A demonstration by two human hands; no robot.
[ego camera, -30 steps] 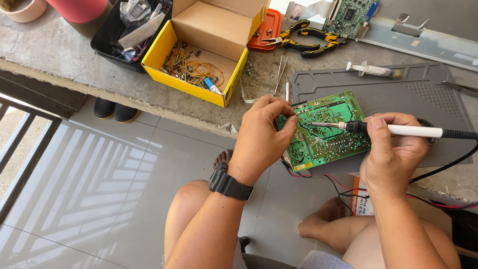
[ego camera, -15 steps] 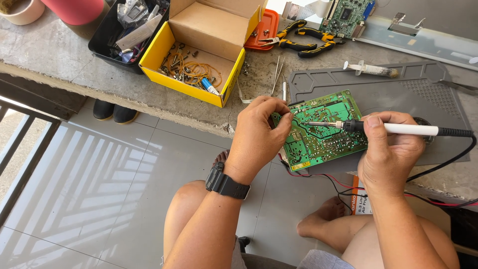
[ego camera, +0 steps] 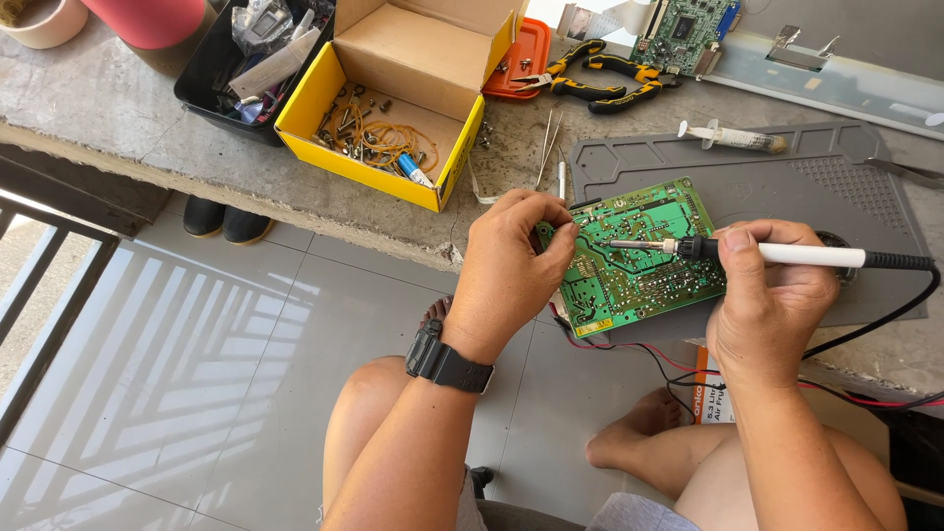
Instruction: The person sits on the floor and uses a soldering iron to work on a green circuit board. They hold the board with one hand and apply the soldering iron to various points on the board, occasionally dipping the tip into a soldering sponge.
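Green circuit board [ego camera: 639,258] sits pinched in the left hand [ego camera: 511,275], soldering iron [ego camera: 757,254] gripped by right hand [ego camera: 772,305], tip on board, soldering seemingly midway.

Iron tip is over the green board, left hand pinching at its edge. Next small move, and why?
Probably lower the soldering iron tip onto the joint. The right hand holds it level over the green circuit board, while the left hand steadies the board's left edge. Whether the tip touches cannot be told.

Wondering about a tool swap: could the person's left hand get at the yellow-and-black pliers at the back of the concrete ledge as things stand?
Probably yes: the left hand only pinches the green circuit board, and bare ledge lies between it and the yellow-and-black pliers.
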